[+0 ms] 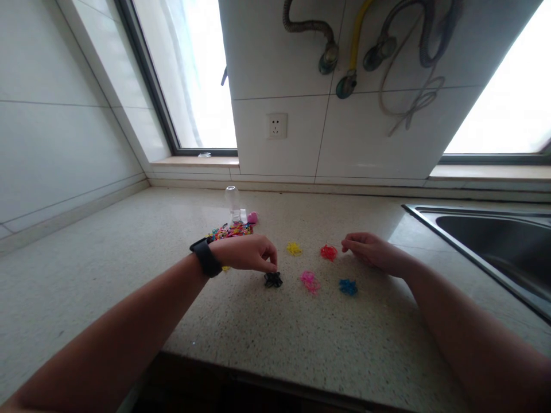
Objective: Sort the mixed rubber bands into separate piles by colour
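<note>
Speckled stone counter point(301, 344) filling most of view, tiled wall point(279, 69) behind with windows either side, steel sink point(486, 235) set in at far right. Hoses point(357, 40) hanging on wall up top, white socket point(276, 125) below them. Left hand point(247, 252) out over counter, black watch point(205, 257) on wrist, fingers curled down with tips pinched together just above black band pile point(272, 280), touching or nearly so; cannot tell if anything is pinched between them. Right hand point(373, 250) lying low on counter, fingers loosely bent and pointing left, tips just beside red band pile point(329, 252), not clearly gripping anything. Five small sorted heaps between and below the hands: yellow band pile point(294, 248) next to red at back, black, pink band pile point(309, 281) and blue band pile point(348, 287) in front row. Mixed heap of coloured bands point(230, 232) behind left hand, near back of counter. Clear small bottle point(232, 202) upright just behind mixed heap, pink cap point(252, 217) just beside it on right. Small clear item on left window sill, too small to tell.
</note>
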`<state>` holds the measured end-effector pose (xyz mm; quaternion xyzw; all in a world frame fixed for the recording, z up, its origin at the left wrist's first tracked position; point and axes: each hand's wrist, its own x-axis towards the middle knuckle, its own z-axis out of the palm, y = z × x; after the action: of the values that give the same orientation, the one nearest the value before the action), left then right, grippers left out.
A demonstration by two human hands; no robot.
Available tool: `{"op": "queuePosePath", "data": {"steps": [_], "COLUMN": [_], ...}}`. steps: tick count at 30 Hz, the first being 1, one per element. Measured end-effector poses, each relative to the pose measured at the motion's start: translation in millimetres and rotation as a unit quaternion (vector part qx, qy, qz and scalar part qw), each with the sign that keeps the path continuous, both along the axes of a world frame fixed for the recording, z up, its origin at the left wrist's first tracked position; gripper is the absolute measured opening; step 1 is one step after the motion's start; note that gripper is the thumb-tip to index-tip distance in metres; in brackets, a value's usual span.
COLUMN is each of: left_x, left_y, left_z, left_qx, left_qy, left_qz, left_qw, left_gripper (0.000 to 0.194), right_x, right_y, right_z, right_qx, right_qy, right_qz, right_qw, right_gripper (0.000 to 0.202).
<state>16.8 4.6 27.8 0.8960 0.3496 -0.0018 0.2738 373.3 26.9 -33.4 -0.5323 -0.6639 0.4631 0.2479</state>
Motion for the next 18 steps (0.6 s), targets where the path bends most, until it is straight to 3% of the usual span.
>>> {"op": "queuePosePath", "data": {"steps": [10,14,18], "left_x": [11,36,65], "left_y": [-10,-39,-81], "left_z": [4.8,7.5,-12.8], "left_qx": [0.065,0.087,0.085], "left_qy": [-0.030,-0.063,-0.130], "left_qz": [0.006,-0.021,-0.110], "left_qw": [0.997,0.994,0.982], "left_gripper": [0.022,0.021,0.020], "right_x": [0,0,0], "right_y": [1,1,0], "right_z": [-0.5,-0.7,-0.4], "right_qx": [0.001,0.008,0.014], "right_qy": [-0.007,-0.011,-0.016], "right_qz": [-0.005,0.000,-0.002], "right_qw": [1.000,1.000,1.000], "right_gripper": [0.041,0.042,0.042]}}
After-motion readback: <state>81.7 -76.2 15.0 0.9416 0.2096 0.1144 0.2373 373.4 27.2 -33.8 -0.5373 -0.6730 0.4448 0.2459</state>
